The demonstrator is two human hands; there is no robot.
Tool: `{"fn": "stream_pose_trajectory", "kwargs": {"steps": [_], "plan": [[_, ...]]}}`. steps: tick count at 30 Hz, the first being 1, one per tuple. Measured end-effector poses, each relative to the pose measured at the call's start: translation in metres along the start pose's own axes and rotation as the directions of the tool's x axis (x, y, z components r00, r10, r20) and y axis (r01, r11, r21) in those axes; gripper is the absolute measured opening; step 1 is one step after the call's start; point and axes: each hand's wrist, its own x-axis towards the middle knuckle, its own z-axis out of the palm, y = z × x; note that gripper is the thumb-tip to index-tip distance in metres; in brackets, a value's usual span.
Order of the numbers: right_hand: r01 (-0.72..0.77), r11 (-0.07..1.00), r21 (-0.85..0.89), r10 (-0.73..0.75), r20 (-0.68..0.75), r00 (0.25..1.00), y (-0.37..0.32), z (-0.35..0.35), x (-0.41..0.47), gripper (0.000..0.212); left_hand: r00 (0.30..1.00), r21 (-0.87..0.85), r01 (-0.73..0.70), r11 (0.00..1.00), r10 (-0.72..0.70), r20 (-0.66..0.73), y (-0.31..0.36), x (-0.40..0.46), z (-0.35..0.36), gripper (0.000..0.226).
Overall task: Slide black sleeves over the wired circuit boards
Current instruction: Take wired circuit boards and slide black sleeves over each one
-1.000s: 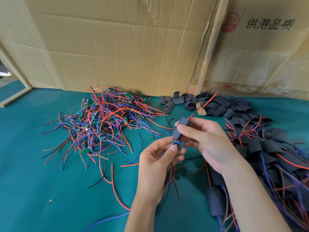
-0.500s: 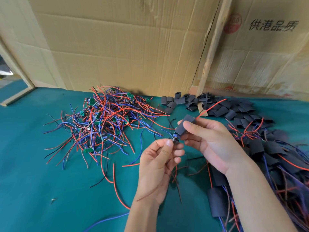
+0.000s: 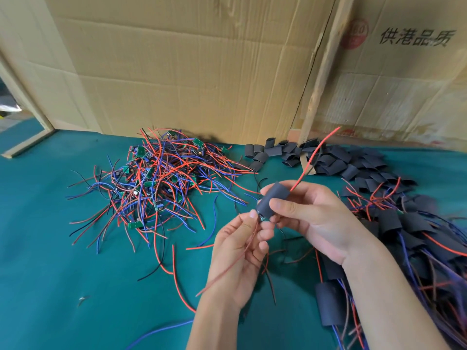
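Observation:
My right hand (image 3: 313, 218) pinches a black sleeve (image 3: 274, 199) held tilted above the green table. A red wire (image 3: 316, 152) sticks out of the sleeve's upper end. At its lower end a small green edge of the circuit board (image 3: 261, 218) shows, and my left hand (image 3: 240, 251) pinches there, with thin red and dark wires trailing down across its palm. A tangled pile of wired circuit boards (image 3: 156, 183) lies to the left. Loose black sleeves (image 3: 328, 160) are heaped at the back.
Sleeved boards with wires (image 3: 409, 233) are piled at the right, one (image 3: 328, 304) near my right forearm. Cardboard sheets (image 3: 202, 66) and a wooden slat (image 3: 321, 79) stand along the back edge. The green table cloth (image 3: 63, 274) shows at the lower left.
The sleeve has slid further down over the board, so less of the board shows at its lower end. Both hands stayed near the middle, with the red wire swinging more upright.

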Motion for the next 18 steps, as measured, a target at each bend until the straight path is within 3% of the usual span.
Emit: {"fn": "stream_pose_trajectory", "kwargs": {"steps": [6, 10, 14, 18], "plan": [[-0.016, 1.000, 0.005, 0.016, 0.006, 1.000, 0.0024, 0.0025, -0.0013, 0.024, 0.991, 0.168, -0.132, 0.977, 0.136, -0.014, -0.0072, 0.0018, -0.0018, 0.011], [-0.022, 0.999, 0.044, 0.023, -0.014, 1.000, 0.0026, 0.0032, -0.0002, 0.023, 0.990, 0.113, -0.135, 0.984, 0.129, 0.058, -0.0018, 0.0003, -0.0040, 0.004], [-0.006, 0.997, 0.080, 0.007, -0.018, 1.000, 0.0030, 0.0025, 0.0004, 0.036, 0.986, -0.010, -0.114, 0.993, 0.114, 0.117, -0.0008, -0.0014, -0.0048, 0.018], [-0.013, 1.000, -0.013, 0.013, 0.031, 0.999, 0.0054, 0.0041, 0.0011, 0.035, 0.985, 0.078, -0.151, 0.985, 0.144, 0.094, -0.0050, 0.0005, -0.0051, 0.021]]}}
